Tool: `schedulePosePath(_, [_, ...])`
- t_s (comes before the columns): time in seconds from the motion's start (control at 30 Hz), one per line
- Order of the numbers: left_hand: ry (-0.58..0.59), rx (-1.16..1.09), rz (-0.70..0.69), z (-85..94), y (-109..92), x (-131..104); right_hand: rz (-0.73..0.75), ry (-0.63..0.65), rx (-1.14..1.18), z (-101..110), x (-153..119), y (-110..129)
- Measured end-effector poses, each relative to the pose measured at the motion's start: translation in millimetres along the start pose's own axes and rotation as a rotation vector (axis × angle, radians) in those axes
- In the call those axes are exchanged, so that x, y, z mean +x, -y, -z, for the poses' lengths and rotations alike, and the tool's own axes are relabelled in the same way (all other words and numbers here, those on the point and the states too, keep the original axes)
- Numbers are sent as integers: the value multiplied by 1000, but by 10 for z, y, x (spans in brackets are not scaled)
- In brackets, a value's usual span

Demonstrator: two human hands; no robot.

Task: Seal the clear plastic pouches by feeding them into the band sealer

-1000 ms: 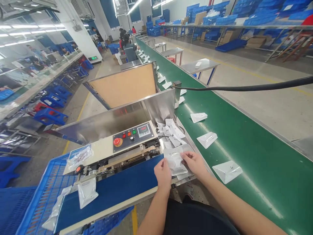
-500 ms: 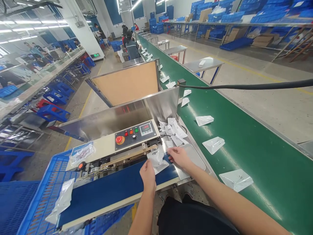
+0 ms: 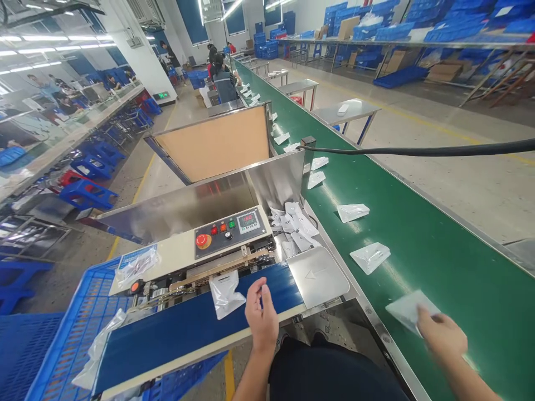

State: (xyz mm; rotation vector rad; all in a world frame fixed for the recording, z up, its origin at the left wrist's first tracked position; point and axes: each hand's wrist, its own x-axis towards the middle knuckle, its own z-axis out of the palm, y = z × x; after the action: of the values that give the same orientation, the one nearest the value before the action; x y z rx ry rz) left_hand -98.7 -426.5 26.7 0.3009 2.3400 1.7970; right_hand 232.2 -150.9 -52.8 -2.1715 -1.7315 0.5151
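Note:
My left hand (image 3: 262, 314) is raised above the blue belt (image 3: 179, 328) of the sealing machine, fingers apart and holding nothing. Left of it, a white pouch (image 3: 225, 293) hangs from the machine's sealing edge over the belt. On the right, my right hand (image 3: 442, 334) is at the near white pouch (image 3: 407, 309) on the green conveyor (image 3: 443, 267), fingers pinched at its right side. Blur hides part of that grip. A bare metal plate (image 3: 320, 273) lies between the two belts.
Several white pouches (image 3: 296, 223) are heaped beside the control panel (image 3: 229, 231). More pouches lie along the green conveyor. A blue crate (image 3: 62, 345) stands at the machine's left end. A black cable (image 3: 418, 150) crosses above the conveyor. People sit further back.
The pouch that was between my hands has moved left along the machine. My left hand has let go and opened. My right hand has moved right to a pouch on the green conveyor.

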Motion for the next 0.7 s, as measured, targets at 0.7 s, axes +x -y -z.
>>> schedulePosePath(0.7, [337,-89,74,-665,-209,-169,461,827,711,-100,-1337,1875])
